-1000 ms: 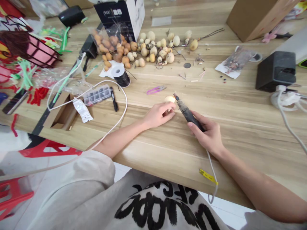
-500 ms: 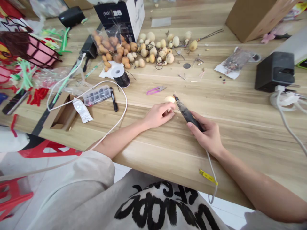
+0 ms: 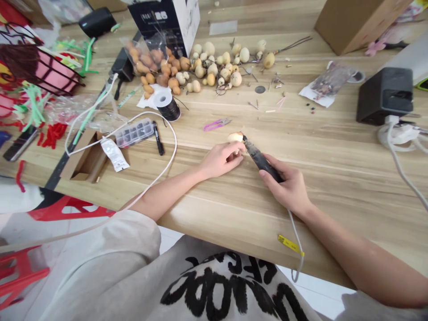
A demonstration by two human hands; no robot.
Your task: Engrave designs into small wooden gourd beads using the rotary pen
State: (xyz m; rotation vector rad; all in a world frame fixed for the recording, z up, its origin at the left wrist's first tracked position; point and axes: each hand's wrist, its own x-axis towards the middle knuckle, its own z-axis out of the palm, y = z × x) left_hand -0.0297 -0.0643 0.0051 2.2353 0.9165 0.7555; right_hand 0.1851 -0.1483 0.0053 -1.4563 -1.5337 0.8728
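My left hand (image 3: 220, 159) rests on the wooden table (image 3: 334, 178) with its fingers closed on a small pale gourd (image 3: 235, 137). My right hand (image 3: 289, 187) grips a dark pen-shaped rotary tool (image 3: 259, 157) like a pencil. The tool's tip touches the gourd's right side. A white cable (image 3: 296, 249) with a yellow tag runs from the tool over the table's near edge.
A pile of small gourds (image 3: 200, 67) lies at the back beside a dark box (image 3: 167, 20). Purple snips (image 3: 216, 125), a black thread spool (image 3: 169, 107), a marker (image 3: 158, 138) and a bead case (image 3: 135, 133) lie left of my hands. A black box (image 3: 384, 96) stands right.
The tool's tip has come closer to the gourd and now touches it. Both hands stay almost where they were.
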